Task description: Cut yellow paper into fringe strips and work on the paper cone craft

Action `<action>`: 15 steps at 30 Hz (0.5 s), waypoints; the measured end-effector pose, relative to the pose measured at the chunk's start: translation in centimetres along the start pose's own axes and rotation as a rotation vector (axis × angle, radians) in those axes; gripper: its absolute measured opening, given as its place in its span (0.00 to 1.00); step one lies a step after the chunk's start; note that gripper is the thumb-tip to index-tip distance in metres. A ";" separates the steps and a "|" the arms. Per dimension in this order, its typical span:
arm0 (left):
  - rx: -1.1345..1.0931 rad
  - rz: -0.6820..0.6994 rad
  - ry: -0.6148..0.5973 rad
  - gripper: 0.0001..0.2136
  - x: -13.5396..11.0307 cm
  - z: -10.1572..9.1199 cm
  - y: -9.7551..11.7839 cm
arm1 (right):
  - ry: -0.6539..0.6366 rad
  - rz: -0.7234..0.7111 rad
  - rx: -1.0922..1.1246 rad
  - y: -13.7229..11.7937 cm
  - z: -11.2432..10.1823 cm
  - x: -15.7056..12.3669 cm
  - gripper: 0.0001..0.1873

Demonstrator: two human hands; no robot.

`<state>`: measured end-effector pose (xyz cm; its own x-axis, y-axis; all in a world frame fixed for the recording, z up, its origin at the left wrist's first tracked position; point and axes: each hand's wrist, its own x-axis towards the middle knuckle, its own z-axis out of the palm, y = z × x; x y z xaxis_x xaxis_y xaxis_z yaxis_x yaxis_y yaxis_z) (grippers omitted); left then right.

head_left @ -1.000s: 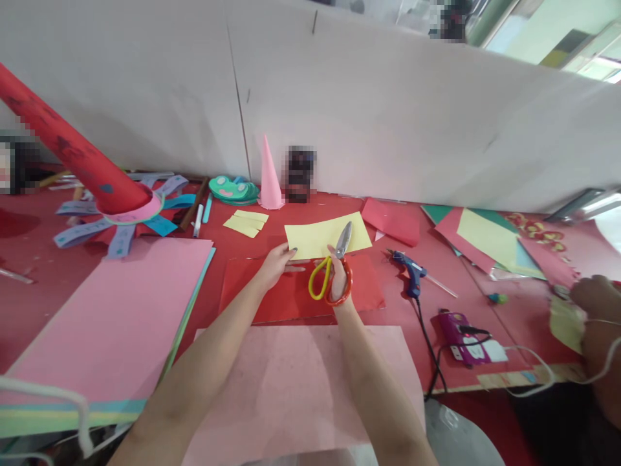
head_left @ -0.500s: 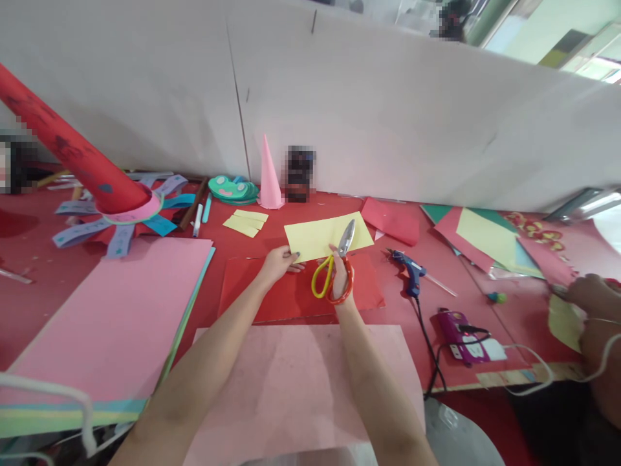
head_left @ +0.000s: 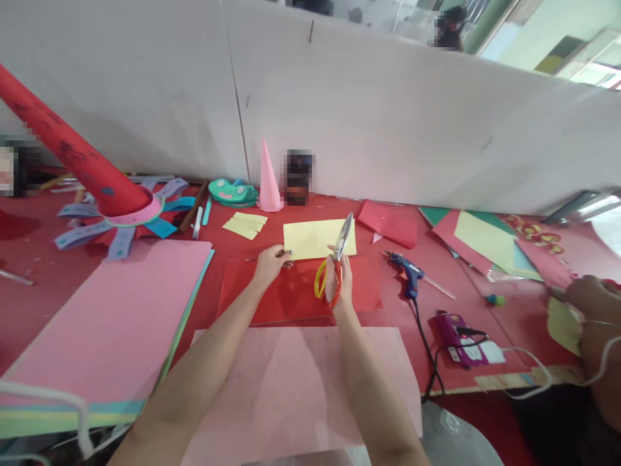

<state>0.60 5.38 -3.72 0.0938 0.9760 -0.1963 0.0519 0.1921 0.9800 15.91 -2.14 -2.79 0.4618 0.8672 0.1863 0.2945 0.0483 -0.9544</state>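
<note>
In the head view, my left hand point(head_left: 270, 266) is closed at the lower left corner of a pale yellow paper sheet point(head_left: 310, 236), pinching its edge. My right hand point(head_left: 343, 281) is wrapped around scissors point(head_left: 343, 237) with one yellow and one red handle loop. Their blades point up and away, together, in front of the sheet's right part. Under both hands lies a red sheet point(head_left: 301, 294). Closer to me is a large pale pink sheet point(head_left: 301, 382).
Yellow strips point(head_left: 245, 224), a pink paper cone point(head_left: 268, 184) and green frog-face cutouts point(head_left: 233, 192) stand at the back. A blue glue gun point(head_left: 411, 275) with its cord lies right, near a purple power box point(head_left: 458, 336). Another person's hand point(head_left: 594, 301) is far right. Stacked coloured sheets point(head_left: 111, 310) lie left.
The yellow sheet has turned slightly and now sits straighter. My left hand has shifted a little left, and the scissors have rotated more edge-on in my right hand.
</note>
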 end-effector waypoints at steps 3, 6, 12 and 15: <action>0.020 0.050 0.053 0.12 0.5 -0.6 1.2 | 0.000 0.039 -0.032 -0.2 -0.1 -0.1 0.19; -0.013 0.123 0.096 0.10 0.9 -1.0 3.2 | -0.110 0.115 0.113 -0.6 0.2 -0.4 0.22; 0.079 0.252 0.146 0.10 -0.7 -0.8 7.3 | -0.195 0.041 0.305 -1.4 0.7 -1.2 0.19; 0.110 0.258 0.121 0.10 -2.1 -0.9 8.3 | -0.185 -0.063 0.321 -1.3 0.5 -1.6 0.19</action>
<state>-0.06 5.07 4.87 -0.0010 0.9975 0.0708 0.1499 -0.0699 0.9862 14.37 -3.37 -2.00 0.2834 0.9312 0.2293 0.0262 0.2315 -0.9725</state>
